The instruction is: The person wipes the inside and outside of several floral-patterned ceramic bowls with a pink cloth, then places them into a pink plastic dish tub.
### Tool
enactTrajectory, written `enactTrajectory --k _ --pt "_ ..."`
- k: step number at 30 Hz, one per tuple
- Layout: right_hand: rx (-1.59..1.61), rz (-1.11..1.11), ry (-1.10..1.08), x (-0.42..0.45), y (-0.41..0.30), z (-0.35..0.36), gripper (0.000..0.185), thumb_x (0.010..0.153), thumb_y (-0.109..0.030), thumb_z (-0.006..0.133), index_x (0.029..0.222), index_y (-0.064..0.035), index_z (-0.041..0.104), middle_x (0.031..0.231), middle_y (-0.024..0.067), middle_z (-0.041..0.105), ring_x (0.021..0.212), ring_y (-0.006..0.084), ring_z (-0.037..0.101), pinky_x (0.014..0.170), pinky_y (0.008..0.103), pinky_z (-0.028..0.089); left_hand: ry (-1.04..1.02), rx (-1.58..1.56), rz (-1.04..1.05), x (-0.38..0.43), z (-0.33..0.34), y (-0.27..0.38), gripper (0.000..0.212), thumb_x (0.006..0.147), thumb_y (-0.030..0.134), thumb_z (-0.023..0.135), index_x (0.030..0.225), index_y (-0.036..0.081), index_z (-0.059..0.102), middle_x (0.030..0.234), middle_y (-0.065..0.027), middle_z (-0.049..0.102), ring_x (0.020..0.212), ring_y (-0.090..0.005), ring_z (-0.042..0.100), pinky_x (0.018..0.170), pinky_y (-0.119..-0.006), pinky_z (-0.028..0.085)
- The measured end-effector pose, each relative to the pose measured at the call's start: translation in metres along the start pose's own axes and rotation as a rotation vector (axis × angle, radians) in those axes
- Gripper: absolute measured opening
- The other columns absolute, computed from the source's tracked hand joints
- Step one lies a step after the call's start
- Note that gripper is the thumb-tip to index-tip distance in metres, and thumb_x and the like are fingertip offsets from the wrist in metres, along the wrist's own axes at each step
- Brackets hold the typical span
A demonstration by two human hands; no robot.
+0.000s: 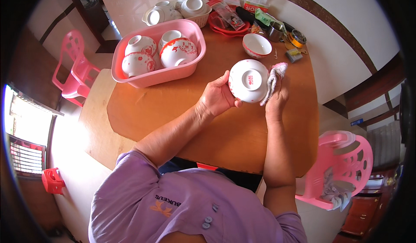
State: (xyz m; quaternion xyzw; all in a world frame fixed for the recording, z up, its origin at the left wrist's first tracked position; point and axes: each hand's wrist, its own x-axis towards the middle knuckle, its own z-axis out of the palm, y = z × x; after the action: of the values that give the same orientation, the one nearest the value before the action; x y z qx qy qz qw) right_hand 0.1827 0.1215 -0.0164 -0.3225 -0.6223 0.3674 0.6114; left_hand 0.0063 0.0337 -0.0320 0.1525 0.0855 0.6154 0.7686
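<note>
Between my hands, over the wooden table (195, 119), is a white bowl with a red pattern (243, 90), its foot turned towards me. My left hand (219, 96) grips its left edge, thumb above and fingers below. My right hand (279, 96) holds a crumpled cloth (274, 80) against the bowl's right side. Just beyond stands another white bowl (256, 46), upright with a red rim. To the left, a pink plastic basin (156, 78) holds several red-patterned bowls (138, 64), some stacked and upside down.
A basket (203, 20) of upturned white bowls (193, 7) stands behind the basin. Red plates (227, 31) with packets, a metal mug (275, 31), a tape roll (296, 38) and a small grey item (294, 56) lie at the back right. Pink chairs (344, 165) flank the table.
</note>
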Motion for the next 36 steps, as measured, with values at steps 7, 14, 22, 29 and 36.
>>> enactTrajectory --k 7,14,22,29,36 --pt "-0.435 -0.507 -0.048 -0.008 -0.022 0.005 0.023 0.098 -0.015 0.057 0.114 -0.0001 0.063 0.111 0.0146 0.061 0.095 0.0338 0.06 0.081 0.0422 0.05 0.002 0.02 0.016 0.001 -0.004 0.003 0.041 0.104 0.047 0.04 0.127 0.017 0.055 0.123 -0.0041 0.063 0.103 -0.0251 0.061 0.068 -0.039 0.045" --pt "-0.047 -0.212 -0.098 -0.009 -0.014 0.004 0.028 0.102 -0.012 0.051 0.127 0.0 0.059 0.116 0.0104 0.061 0.104 0.0225 0.059 0.093 0.0356 0.047 0.006 -0.003 -0.078 -0.001 -0.006 0.005 0.04 0.102 0.048 0.044 0.124 0.018 0.058 0.117 -0.0022 0.066 0.098 -0.0223 0.061 0.06 -0.037 0.043" --pt "0.156 -0.016 0.009 -0.006 -0.028 0.0 0.022 0.099 -0.005 0.056 0.12 -0.0004 0.058 0.109 0.0072 0.062 0.102 0.0179 0.06 0.094 0.0314 0.048 0.137 0.127 -0.072 -0.004 0.01 0.002 0.037 0.1 0.049 0.048 0.116 0.018 0.061 0.099 0.0002 0.065 0.083 -0.0196 0.06 0.055 -0.034 0.04" --pt "-0.231 -0.359 -0.048 -0.015 -0.029 0.011 0.015 0.097 0.0 0.057 0.11 0.0012 0.063 0.109 0.0083 0.061 0.1 0.019 0.06 0.088 0.0308 0.05 0.048 -0.079 -0.034 -0.002 -0.006 0.008 0.04 0.103 0.048 0.041 0.124 0.018 0.057 0.114 -0.0013 0.066 0.096 -0.0207 0.061 0.062 -0.034 0.042" --pt "-0.337 -0.541 -0.135 -0.022 -0.035 0.019 0.014 0.089 -0.003 0.065 0.104 -0.0013 0.067 0.108 0.0125 0.062 0.102 0.0312 0.061 0.088 0.0403 0.051 0.065 -0.164 0.062 0.002 -0.007 0.013 0.047 0.105 0.048 0.033 0.134 0.015 0.05 0.132 -0.0072 0.059 0.114 -0.0259 0.058 0.075 -0.042 0.05"
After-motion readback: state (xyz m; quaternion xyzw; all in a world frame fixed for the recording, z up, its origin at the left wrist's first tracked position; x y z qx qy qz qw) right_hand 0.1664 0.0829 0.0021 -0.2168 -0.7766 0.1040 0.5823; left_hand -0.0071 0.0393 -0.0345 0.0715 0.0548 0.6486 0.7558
